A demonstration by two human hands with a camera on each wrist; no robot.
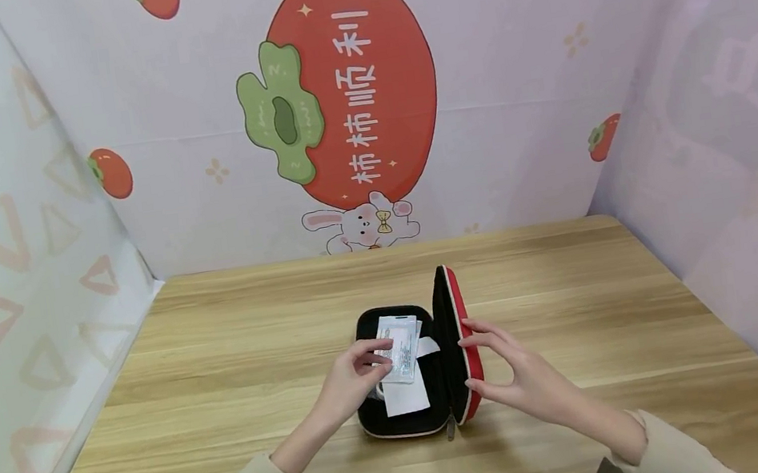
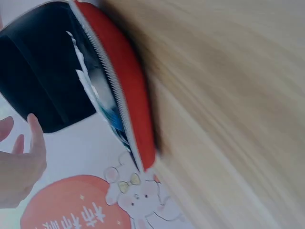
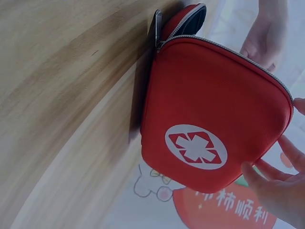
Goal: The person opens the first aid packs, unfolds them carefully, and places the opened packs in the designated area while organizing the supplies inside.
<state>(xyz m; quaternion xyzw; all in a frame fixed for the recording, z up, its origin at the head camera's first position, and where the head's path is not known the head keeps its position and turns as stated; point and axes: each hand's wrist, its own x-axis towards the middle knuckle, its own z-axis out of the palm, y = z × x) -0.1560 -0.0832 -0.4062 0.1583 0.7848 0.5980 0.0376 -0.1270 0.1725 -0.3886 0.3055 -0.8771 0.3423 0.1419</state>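
Packet lies atop white paper in open case on desk. Left hand half-curled at packet edge; can't tell if pinching. Right hand, fingers spread, holds red lid near-upright by rim. Risk: rim grip slips, lid drops onto left hand; careless pull could drag paper out.

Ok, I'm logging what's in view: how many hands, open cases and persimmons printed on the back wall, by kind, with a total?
Left hand and right hand: 2 hands
Open red case: 1
Back-wall persimmons: 5
Total: 8
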